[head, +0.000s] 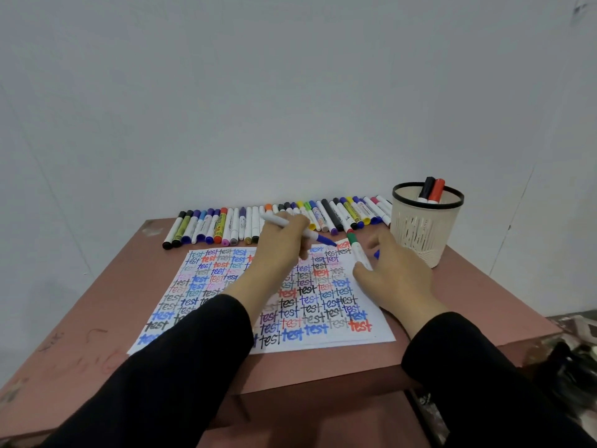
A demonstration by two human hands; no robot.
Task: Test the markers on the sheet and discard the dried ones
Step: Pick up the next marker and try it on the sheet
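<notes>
Your left hand (281,242) has its fingers curled round the blue marker (310,235), which slants over the far right part of the sheet (310,305), tip pointing right and just above the top rows of "test". The sheet lies in the middle of the tabletop (97,302), its near edge close to the tabletop's front edge and partly under your sleeves. Your right hand (395,270) sits over the sheet's right edge with its thumb against the lower end of a green-capped marker (358,250). You cannot tell from here whether those fingers grip it or only rest on it, and a small blue piece shows beneath them. Beyond the sheet a row of markers (200,226) lies side by side along the far edge, against the wall (290,108), so little room shows there. A cup (426,234) stands at the far right corner, just beside your right hand, with a black and a red marker upright in it. A band of bare, scribbled tabletop shows left of the sheet, and a narrower strip to its right, before the side edge.
</notes>
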